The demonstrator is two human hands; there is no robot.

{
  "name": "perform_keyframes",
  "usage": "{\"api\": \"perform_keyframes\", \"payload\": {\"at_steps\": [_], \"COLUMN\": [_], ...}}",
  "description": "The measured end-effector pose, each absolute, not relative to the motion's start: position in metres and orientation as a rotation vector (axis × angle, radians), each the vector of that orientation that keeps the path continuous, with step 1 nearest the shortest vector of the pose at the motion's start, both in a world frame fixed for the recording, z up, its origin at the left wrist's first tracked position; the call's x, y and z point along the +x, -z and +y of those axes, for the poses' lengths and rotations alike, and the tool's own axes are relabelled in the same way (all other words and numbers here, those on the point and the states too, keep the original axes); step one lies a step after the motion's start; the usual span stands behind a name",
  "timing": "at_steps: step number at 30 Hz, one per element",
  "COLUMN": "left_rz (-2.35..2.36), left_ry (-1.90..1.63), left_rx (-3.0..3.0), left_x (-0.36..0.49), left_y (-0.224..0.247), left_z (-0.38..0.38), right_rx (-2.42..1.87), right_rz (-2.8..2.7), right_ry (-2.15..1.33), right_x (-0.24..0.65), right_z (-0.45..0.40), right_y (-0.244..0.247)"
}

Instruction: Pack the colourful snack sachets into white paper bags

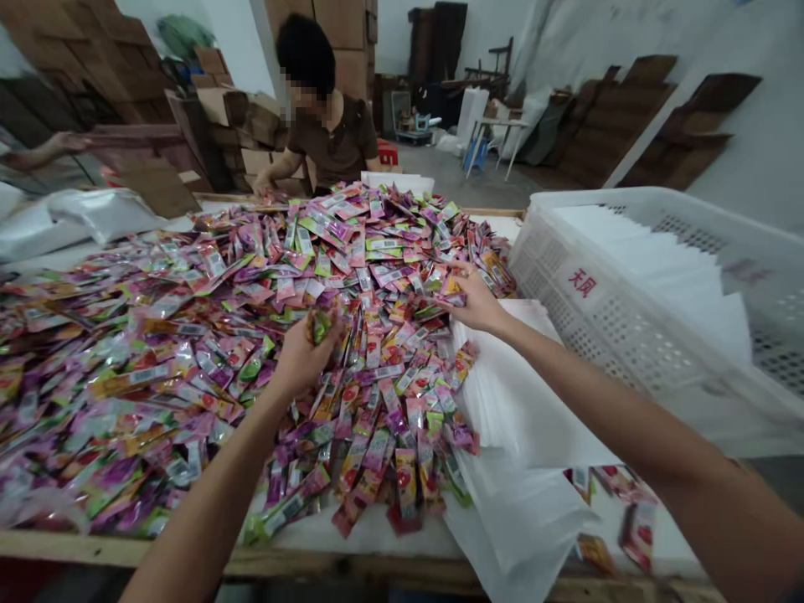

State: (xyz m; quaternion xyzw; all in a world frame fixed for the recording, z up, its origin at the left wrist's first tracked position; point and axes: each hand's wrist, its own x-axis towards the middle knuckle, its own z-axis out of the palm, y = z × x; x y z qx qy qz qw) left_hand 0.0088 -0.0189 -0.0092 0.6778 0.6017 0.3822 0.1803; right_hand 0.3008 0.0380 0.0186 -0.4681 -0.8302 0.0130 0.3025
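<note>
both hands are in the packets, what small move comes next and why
Probably bring the left hand toward the right hand, so their packets can meet: the left seems to have a green packet in its grip, the right has some at its fingertips, and the hands are apart over the pile.

bare hands, bare forearms

Sachets at lower left blur together, and the right edge crops the crate.
</note>
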Motion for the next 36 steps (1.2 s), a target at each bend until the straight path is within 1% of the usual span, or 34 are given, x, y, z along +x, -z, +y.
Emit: {"api": "perform_keyframes", "payload": {"at_steps": [2, 4, 6, 8, 10, 13, 15, 17, 21, 26, 29, 31, 33, 36], "left_rz": [1.696, 1.638, 1.548, 1.477, 1.434, 1.338, 1.29, 1.271, 1.34, 1.66, 1.797, 1.742, 1.658, 1.543], "left_ry": [-1.134, -1.104, -1.0, -0.813, -0.495, -0.008, 0.132, 0.178, 0.17, -0.067, -0.207, -0.364, -0.447, -0.392], "left_rx": [1.814, 1.741, 1.748, 1.853, 2.107, 2.48, 2.567, 2.583, 2.602, 2.387, 2.21, 2.128, 2.124, 2.264], "left_x": [0.001, -0.007, -0.01, 0.0, 0.021, 0.06, 0.074, 0.072, 0.041, 0.011, 0.002, 0.0, 0.002, 0.015], "left_y": [0.015, 0.023, 0.031, 0.036, 0.04, 0.049, 0.058, 0.068, 0.08, 0.074, 0.066, 0.059, 0.052, 0.04], "left_z": [-0.036, -0.05, -0.059, -0.062, -0.059, -0.05, -0.046, -0.047, -0.062, -0.078, -0.081, -0.081, -0.083, -0.086], "right_rx": [-1.197, -1.207, -1.259, -1.381, -1.514, -1.559, -1.534, -1.555, -1.65, -1.686, -1.669, -1.645, -1.595, -1.514], "right_rz": [-2.268, -2.302, -2.345, -2.498, -2.741, -3.05, -3.147, -3.159, -3.093, -2.99, -2.81, -2.594, -2.386, -2.266], "right_ry": [-0.171, -0.314, -0.412, -0.46, -0.424, -0.23, -0.149, -0.119, -0.1, -0.111, -0.166, -0.251, -0.323, -0.496], "right_x": [0.308, 0.311, 0.309, 0.301, 0.287, 0.263, 0.25, 0.243, 0.245, 0.254, 0.257, 0.259, 0.263, 0.271], "right_z": [0.014, -0.014, -0.039, -0.054, -0.055, -0.037, -0.024, -0.017, -0.018, -0.017, -0.017, -0.022, -0.03, -0.04], "right_y": [-0.02, -0.02, -0.015, -0.005, 0.008, 0.031, 0.045, 0.056, 0.062, 0.046, 0.031, 0.022, 0.016, 0.013]}}
